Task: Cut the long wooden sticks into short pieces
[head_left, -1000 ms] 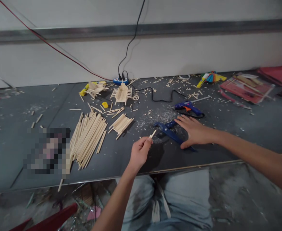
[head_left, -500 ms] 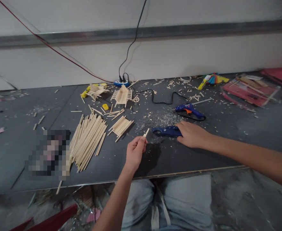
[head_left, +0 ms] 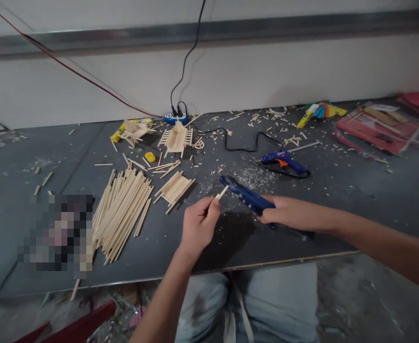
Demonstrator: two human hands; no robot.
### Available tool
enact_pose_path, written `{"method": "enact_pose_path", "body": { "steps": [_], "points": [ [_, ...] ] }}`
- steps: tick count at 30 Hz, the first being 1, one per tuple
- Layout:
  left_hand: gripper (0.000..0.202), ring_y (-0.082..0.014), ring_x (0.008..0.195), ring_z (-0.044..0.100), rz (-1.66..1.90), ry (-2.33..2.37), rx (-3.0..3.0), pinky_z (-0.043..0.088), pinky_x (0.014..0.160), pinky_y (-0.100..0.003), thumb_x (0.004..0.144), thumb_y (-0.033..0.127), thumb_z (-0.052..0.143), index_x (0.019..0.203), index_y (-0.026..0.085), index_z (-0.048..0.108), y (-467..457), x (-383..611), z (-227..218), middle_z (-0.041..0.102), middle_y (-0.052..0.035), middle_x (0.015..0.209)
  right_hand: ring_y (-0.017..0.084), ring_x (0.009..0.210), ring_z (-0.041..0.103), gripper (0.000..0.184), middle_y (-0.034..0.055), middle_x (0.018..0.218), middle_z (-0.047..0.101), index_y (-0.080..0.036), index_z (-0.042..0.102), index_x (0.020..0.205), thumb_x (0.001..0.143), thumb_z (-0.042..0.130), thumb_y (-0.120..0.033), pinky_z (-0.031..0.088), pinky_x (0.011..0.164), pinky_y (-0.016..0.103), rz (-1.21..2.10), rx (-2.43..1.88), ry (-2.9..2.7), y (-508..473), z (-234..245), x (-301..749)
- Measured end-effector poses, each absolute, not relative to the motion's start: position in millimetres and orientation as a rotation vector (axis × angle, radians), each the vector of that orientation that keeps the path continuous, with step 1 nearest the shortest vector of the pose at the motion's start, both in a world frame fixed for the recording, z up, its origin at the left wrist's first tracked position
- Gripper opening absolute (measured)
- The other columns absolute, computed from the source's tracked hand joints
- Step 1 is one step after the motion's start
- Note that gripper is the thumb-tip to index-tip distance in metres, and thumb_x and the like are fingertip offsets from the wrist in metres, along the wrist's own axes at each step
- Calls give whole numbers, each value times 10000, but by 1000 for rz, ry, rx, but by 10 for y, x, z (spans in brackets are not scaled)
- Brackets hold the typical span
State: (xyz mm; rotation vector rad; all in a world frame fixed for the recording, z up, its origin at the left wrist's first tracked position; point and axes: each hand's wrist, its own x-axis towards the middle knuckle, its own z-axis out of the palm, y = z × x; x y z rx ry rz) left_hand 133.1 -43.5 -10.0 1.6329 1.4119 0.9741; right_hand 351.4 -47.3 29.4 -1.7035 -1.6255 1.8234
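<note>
My left hand (head_left: 201, 223) is closed around short wooden sticks (head_left: 223, 191), whose pale ends poke out past the thumb. My right hand (head_left: 284, 213) grips a blue plier-like hand tool (head_left: 247, 196), held slantwise with its head pointing up and left. The head is close to the stick ends; whether they touch I cannot tell. Left of my hands lies a small wooden stick frame (head_left: 175, 189). Beyond it stand a larger stick model (head_left: 177, 138) and another stick piece (head_left: 137, 132). A pile of long wooden sticks (head_left: 125, 214) lies farther left.
A blue glue gun (head_left: 284, 162) lies behind my right hand, its black cord (head_left: 241, 149) running to a blue power socket (head_left: 175, 118). A yellow cap (head_left: 149, 156), a yellow tube (head_left: 305, 116) and red sheets (head_left: 381, 126) also lie on the dark table, with scattered stick scraps.
My right hand has lifted the blue tool off the table and tilted its head up and left. The sticks in my left hand have come nearer to the tool's head.
</note>
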Motion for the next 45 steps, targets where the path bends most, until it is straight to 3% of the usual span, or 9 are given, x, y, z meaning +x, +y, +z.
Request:
{"method": "enact_pose_path", "body": {
  "steps": [7,17,32,45],
  "points": [
    [296,-85,493,315,969,1430,1693,260,483,-195,818,331,425,595,156,506,-435,1380,-83,354,41,500,143,481,475,103,-25,536,563,-235,569,670,607,582,-317,322,424,234,1675,-1678,-1607,-510,248,3501],
    [324,-89,500,364,838,1402,1995,277,520,-205,859,320,367,587,169,455,-442,1422,-86,386,35,523,153,537,494,114,-22,579,591,-239,595,731,641,540,-283,329,477,241,1557,-1705,-1801,-560,284,3457],
    [265,-117,571,428,754,1272,2344,304,578,-226,870,211,341,618,184,417,-371,1371,-166,430,9,578,156,525,501,78,-10,532,577,-228,584,670,662,535,-287,337,484,243,1392,-1765,-1827,-605,204,3423],
    [288,-112,571,448,624,1370,2375,296,571,-228,892,242,322,639,179,445,-307,1388,-200,482,5,590,143,510,502,232,-1,546,552,-198,510,608,754,438,-363,287,472,237,1029,-2002,-2122,-443,50,3461]
  ]
}}
